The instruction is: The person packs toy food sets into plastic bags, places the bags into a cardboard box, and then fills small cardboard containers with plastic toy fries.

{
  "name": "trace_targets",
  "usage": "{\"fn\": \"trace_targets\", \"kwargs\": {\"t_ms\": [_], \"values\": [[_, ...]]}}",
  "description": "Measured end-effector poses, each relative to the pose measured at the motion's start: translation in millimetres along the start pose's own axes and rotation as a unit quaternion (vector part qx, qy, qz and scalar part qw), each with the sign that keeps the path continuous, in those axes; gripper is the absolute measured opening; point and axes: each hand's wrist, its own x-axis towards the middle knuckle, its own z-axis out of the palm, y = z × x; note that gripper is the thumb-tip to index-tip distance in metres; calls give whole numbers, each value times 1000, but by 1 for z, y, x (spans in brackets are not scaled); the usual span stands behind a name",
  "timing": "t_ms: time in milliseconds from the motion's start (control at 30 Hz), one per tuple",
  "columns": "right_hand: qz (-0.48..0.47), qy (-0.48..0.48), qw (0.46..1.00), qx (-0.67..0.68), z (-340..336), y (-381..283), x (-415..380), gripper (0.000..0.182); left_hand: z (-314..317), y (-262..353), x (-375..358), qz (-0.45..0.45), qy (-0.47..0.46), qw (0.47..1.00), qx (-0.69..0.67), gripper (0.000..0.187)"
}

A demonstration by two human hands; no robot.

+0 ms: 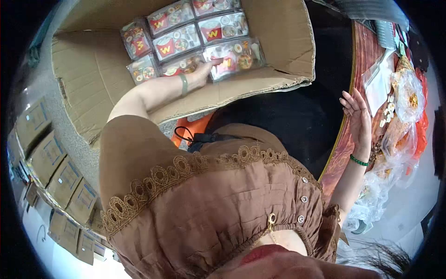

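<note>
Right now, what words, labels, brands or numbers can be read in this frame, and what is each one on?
"W": yellow letter on a red panel, on the clear plastic packets packed in the open brown cardboard box; the left hand rests on one.
Other print on those packets: too small to read.
Labels on the stacked small brown cartons: blurred, unreadable.

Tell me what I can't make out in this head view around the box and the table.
- Left hand fingertips: pressed among the clear packets, so its grip is unclear.
- Cardboard box: far end cut off by the top edge.
- Packet print: too small to read beyond a red W.
- Table: items under plastic bags, warped at the lens rim.
- Right hand: open, palm hidden.
</note>
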Motion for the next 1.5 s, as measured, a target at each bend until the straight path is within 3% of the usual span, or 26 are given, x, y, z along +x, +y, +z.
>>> {"fn": "trace_targets", "kwargs": {"t_ms": [67,133,200,267,300,367,467,500,533,567,600,633,667,733,800,833,900,967,1033,1100,1133,1200,1267,1400,1433,1500], "values": [[-1,2,1000,-3,6,-1,2,65,9,-18,16,52,192,955,220,118],[3,6,1000,-5,10,-2,2,66,-26,-41,75,-1,209,890,406,125],[-1,0,1000,-1,12,-4,1,66,-5,-1,25,-33,161,875,456,124],[-2,3,1000,2,11,-7,-2,65,14,23,-14,56,143,856,494,109],[-6,4,1000,5,10,-8,-3,65,15,22,-15,59,141,855,495,109],[-10,16,1000,5,11,-11,-6,63,15,24,-12,106,262,739,611,114],[-16,16,1000,-4,7,-12,-7,56,39,34,-42,218,179,684,673,113],[-11,21,999,-25,10,-16,-7,51,38,27,-33,258,145,648,702,108],[-2,39,998,-50,14,-20,-7,49,-1,-9,34,346,91,600,715,109],[-5,42,998,-45,18,-22,-5,48,31,66,-33,43,-123,815,565,105],[-11,37,998,-51,17,-23,-3,46,7,-3,18,256,47,653,711,99],[-4,40,997,-65,18,-26,-1,45,16,35,-24,179,-78,799,569,95],[-3,37,997,-64,17,-28,1,45,43,21,-34,191,86,649,731,96],[-6,16,998,-68,17,-38,6,43,61,63,-27,291,103,627,715,95],[-112,21,984,-140,18,-55,24,38,68,96,-26,422,121,599,669,92],[-153,70,970,-173,18,-73,32,34,70,108,-27,479,127,583,643,91],[-226,104,938,-240,27,-137,49,29,71,121,-33,577,137,551,588,89],[-290,161,875,-351,38,-191,75,32,117,186,-51,697,210,482,488,83],[-455,231,715,-478,36,-214,126,39,185,240,-91,786,179,445,389,82],[-420,284,669,-544,23,-227,182,41,243,262,-116,808,141,467,329,86],[-422,290,667,-541,26,-236,184,41,269,267,-124,785,118,529,299,90],[-264,175,785,-533,31,-253,185,38,314,272,-134,707,88,657,248,103],[-286,151,770,-550,21,-254,203,38,340,280,-122,660,44,720,208,105],[-297,71,746,-593,9,-268,215,37,369,290,-100,652,17,740,164,106],[-301,82,705,-637,10,-271,217,33,371,288,-96,651,16,740,166,106],[-291,70,714,-633,3,-270,231,31,373,285,-94,649,21,743,163,106]]}}
